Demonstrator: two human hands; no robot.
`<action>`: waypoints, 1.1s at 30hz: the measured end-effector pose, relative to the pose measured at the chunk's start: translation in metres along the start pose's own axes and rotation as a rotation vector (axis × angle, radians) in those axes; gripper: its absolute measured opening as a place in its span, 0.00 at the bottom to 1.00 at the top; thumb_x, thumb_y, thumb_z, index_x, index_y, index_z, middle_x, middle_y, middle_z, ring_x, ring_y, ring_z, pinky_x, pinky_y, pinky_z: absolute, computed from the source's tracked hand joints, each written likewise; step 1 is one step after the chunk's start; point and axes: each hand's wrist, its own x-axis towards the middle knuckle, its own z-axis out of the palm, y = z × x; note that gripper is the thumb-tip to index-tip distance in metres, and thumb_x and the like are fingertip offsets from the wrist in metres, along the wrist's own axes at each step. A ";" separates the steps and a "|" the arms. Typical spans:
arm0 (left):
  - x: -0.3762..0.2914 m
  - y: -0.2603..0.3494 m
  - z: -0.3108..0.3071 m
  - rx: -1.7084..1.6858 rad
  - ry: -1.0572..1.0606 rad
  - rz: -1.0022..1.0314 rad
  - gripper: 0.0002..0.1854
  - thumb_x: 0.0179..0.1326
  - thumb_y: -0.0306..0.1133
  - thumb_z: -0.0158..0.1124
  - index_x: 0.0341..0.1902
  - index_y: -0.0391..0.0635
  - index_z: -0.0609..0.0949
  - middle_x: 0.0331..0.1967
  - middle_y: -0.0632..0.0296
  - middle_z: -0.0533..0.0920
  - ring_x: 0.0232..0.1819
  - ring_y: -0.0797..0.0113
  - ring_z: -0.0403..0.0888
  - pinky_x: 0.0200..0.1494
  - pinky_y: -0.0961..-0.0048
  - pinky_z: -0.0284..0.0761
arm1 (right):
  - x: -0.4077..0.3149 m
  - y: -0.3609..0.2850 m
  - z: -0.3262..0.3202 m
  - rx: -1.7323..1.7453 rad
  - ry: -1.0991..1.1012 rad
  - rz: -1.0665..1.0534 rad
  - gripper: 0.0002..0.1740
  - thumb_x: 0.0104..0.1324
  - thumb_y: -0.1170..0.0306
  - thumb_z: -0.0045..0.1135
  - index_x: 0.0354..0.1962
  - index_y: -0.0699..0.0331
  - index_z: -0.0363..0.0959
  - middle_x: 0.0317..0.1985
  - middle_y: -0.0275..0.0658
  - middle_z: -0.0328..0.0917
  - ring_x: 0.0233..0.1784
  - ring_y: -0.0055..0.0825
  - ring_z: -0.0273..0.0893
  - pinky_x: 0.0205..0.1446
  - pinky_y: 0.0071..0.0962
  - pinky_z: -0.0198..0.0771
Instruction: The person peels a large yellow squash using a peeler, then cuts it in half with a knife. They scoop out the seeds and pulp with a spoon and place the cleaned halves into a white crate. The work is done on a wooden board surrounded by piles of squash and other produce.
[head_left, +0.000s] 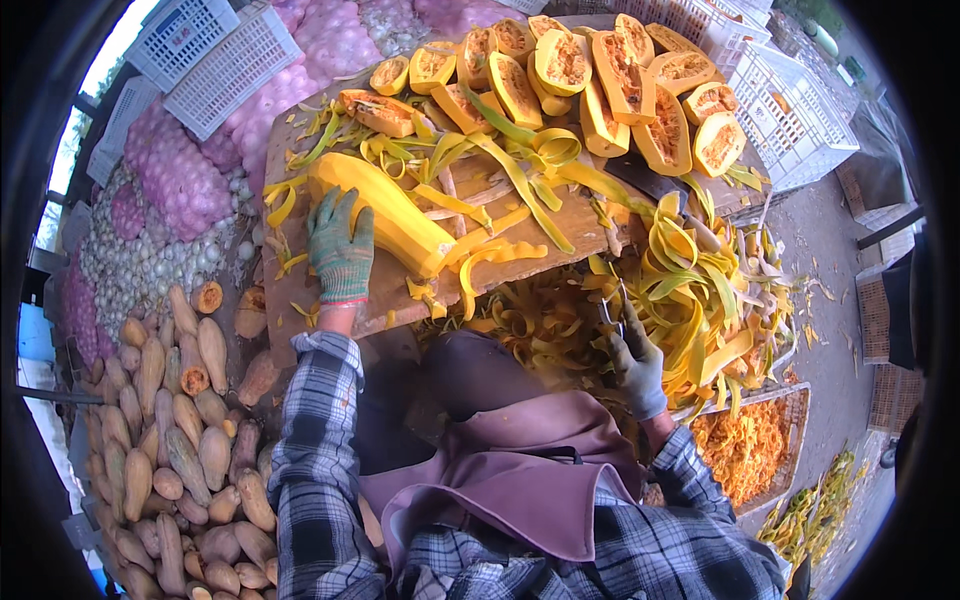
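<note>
A peeled yellow squash (382, 214) lies slantwise on the wooden board (525, 259), its narrow end towards me. My left hand (341, 247), in a green knitted glove, grips the near left side of its thick end. Low to the right, off the board's front edge, my right hand (637, 367) holds a metal peeler (613, 311). This hand wears a grey-coated glove, and the peeler touches no squash. Long peel strips (517, 184) curl over the board behind the squash. Halved squashes (562, 64) with orange, seedy hollows crowd the board's far side.
A dark blade (649, 180) lies partly under the squash halves. Peelings (697, 277) heap up at right, above a crate of orange pulp (799, 420). Unpeeled squashes (187, 442) cover the floor at left, near onions (150, 247). White plastic crates (795, 112) stand behind.
</note>
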 end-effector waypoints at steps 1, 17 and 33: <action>0.011 -0.009 0.006 0.081 -0.038 0.081 0.17 0.60 0.41 0.64 0.51 0.49 0.83 0.57 0.58 0.78 0.60 0.48 0.70 0.64 0.56 0.65 | 0.015 -0.002 0.024 -0.041 -0.097 -0.077 0.35 0.67 0.70 0.59 0.68 0.70 0.56 0.51 0.37 0.77 0.47 0.19 0.74 0.53 0.17 0.68; 0.086 -0.038 0.152 0.187 -0.351 0.354 0.11 0.60 0.44 0.59 0.34 0.54 0.86 0.35 0.68 0.85 0.47 0.63 0.78 0.58 0.50 0.62 | 0.250 0.052 0.170 -0.719 -0.583 -0.756 0.37 0.62 0.58 0.61 0.68 0.49 0.60 0.28 0.43 0.74 0.26 0.40 0.76 0.29 0.38 0.74; 0.050 -0.055 0.130 0.128 -0.175 0.201 0.11 0.63 0.39 0.57 0.43 0.54 0.85 0.46 0.67 0.84 0.52 0.59 0.77 0.62 0.52 0.58 | 0.257 0.051 0.173 -0.888 -0.731 -0.772 0.35 0.58 0.57 0.63 0.64 0.50 0.67 0.30 0.43 0.73 0.27 0.41 0.76 0.31 0.37 0.73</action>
